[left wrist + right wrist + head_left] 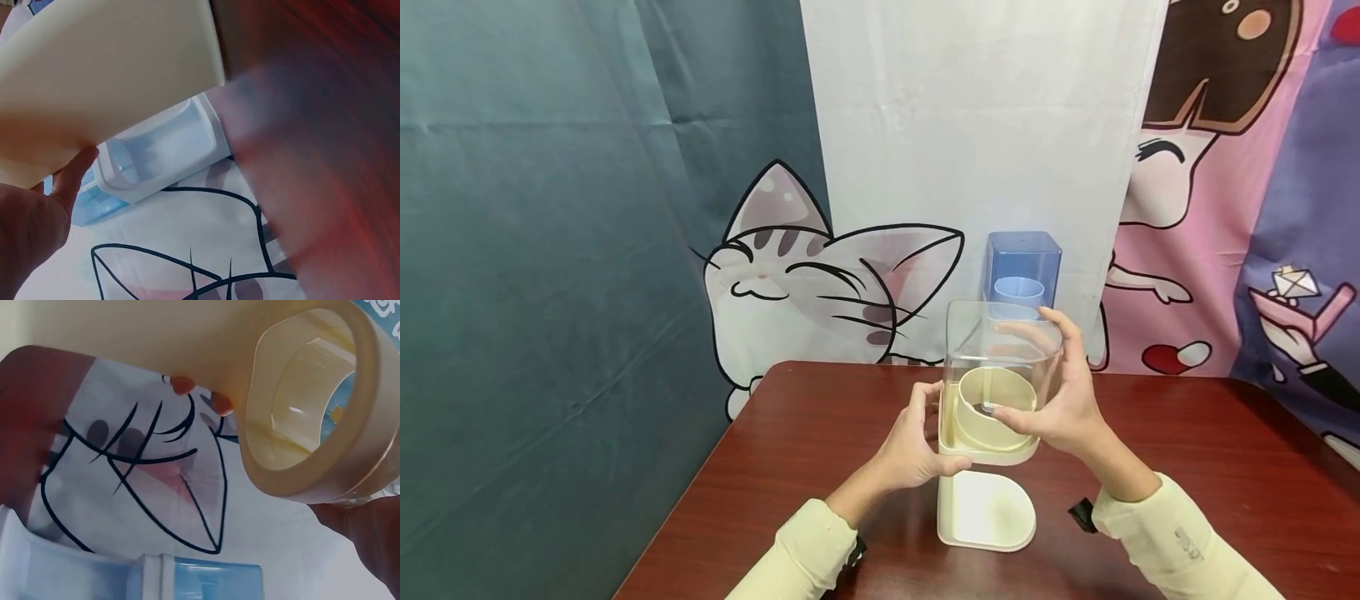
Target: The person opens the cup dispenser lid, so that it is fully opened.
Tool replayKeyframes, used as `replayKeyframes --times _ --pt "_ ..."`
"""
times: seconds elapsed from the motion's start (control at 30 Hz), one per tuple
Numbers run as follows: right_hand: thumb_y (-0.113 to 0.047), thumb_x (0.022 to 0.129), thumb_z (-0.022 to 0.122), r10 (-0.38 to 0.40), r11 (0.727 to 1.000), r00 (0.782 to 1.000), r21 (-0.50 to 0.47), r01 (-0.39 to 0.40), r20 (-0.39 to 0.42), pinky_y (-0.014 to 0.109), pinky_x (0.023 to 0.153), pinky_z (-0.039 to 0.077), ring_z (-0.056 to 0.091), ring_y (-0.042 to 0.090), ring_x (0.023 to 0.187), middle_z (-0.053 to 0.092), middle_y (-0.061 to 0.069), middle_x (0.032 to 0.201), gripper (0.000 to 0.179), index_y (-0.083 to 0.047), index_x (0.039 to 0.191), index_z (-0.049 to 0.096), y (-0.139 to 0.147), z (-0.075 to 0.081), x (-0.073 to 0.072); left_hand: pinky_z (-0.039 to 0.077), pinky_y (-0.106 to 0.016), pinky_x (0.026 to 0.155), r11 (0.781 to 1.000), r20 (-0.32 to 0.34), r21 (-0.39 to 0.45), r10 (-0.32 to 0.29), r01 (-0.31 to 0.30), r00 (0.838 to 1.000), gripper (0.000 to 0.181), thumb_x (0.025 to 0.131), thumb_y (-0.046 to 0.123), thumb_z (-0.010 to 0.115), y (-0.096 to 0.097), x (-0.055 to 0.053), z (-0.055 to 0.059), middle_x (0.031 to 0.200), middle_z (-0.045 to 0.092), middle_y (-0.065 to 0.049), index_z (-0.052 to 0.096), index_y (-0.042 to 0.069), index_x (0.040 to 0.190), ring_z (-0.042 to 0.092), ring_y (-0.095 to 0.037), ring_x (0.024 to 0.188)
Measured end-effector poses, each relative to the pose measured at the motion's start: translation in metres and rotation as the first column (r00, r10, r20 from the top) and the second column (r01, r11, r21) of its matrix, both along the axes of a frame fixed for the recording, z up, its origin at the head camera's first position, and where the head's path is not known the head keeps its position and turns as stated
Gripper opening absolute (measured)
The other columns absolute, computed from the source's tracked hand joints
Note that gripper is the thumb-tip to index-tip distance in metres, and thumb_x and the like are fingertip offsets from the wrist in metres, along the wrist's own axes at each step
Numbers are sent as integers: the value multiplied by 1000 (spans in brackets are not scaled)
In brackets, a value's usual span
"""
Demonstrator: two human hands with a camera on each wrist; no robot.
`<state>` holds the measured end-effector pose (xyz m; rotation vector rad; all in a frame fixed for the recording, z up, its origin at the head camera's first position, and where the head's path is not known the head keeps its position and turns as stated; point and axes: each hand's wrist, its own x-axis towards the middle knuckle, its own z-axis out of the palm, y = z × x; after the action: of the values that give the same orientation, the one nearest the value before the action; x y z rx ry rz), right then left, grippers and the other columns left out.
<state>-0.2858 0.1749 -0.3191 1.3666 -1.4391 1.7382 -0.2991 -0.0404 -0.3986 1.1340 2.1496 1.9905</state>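
Both hands are on a cream pet feeder (988, 510), which has a clear tank (966, 337) at its top and a round cream collar (996, 429) visible through or below the clear wall. My left hand (906, 450) grips the feeder's left side, thumb across the front edge. On the right, my right hand (1067, 404) holds the tank, with its thumb near the collar and fingers higher up the side. The left wrist view shows the cream back panel (106, 75) beside the left fingers. In the right wrist view the collar's opening (369, 425) faces the camera.
Behind the feeder stands a similar blue and white feeder (1022, 267), also seen in the left wrist view. A reddish-brown table (820, 467) lies under the work. Printed cloth with a cartoon cat (820, 292) hangs behind the table.
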Motion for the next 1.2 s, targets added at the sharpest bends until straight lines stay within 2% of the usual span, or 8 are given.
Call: replayKeyframes --times 0.1,0.3,0.53,0.7,0.87,1.03,1.1,1.2 --pt "23 57 81 -4 999 1000 35 4 0 37 97 50 59 34 116 47 29 138 114 5 147 13 2 3 1 55 -31 85 1000 -16 -6 9 -9 1000 91 66 1 85 1 -2 1 128 50 -13 32 10 139 63 -16 110" --pt "26 62 76 27 999 989 30 -31 145 35 94 52 64 29 114 53 24 138 109 -1 149 17 9 5 3 55 -30 85 1000 -15 -28 5 -5 1000 91 68 4 85 5 -4 -2 127 51 -10 31 13 141 62 -13 108" --pt "15 72 78 18 1000 966 13 -22 257 36 88 55 67 25 110 58 19 134 100 -7 152 21 9 7 7 55 -31 85 1000 -31 -14 -15 14 999 89 68 4 83 5 -2 -4 128 52 -15 31 11 140 62 -14 110" --pt "13 71 80 -23 1000 963 -3 25 267 38 89 55 67 26 107 57 19 134 103 -11 153 24 3 7 9 55 -30 85 999 -62 -31 5 -7 998 87 68 5 83 0 -3 -3 131 50 -15 32 11 137 60 -18 114" --pt "21 64 78 -47 999 977 -5 49 208 35 92 53 64 27 111 49 31 137 115 -11 157 19 -1 5 10 55 -30 85 998 -90 -56 21 -26 996 85 68 8 84 -3 -2 -1 131 51 -13 32 11 136 57 -22 117" --pt "22 65 78 -16 1000 984 -18 19 180 35 97 50 60 29 118 46 29 140 115 -10 156 15 2 1 8 52 -28 90 994 -139 -94 35 -48 990 88 68 14 84 -2 -3 -1 133 51 -12 31 10 138 55 -20 119" --pt "24 61 78 -17 1000 981 -11 20 193 34 100 48 57 29 122 42 25 144 119 -11 155 15 4 -2 9 52 -28 91 994 -143 -100 36 -51 989 89 69 15 84 -1 -3 -1 135 50 -12 30 9 139 54 -20 120" --pt "29 55 75 -44 999 976 39 36 214 34 96 50 55 28 125 35 24 149 127 -14 156 11 8 -6 11 52 -28 91 994 -127 -99 35 -48 991 89 68 14 84 -1 -3 -2 137 48 -12 30 8 139 54 -21 121"
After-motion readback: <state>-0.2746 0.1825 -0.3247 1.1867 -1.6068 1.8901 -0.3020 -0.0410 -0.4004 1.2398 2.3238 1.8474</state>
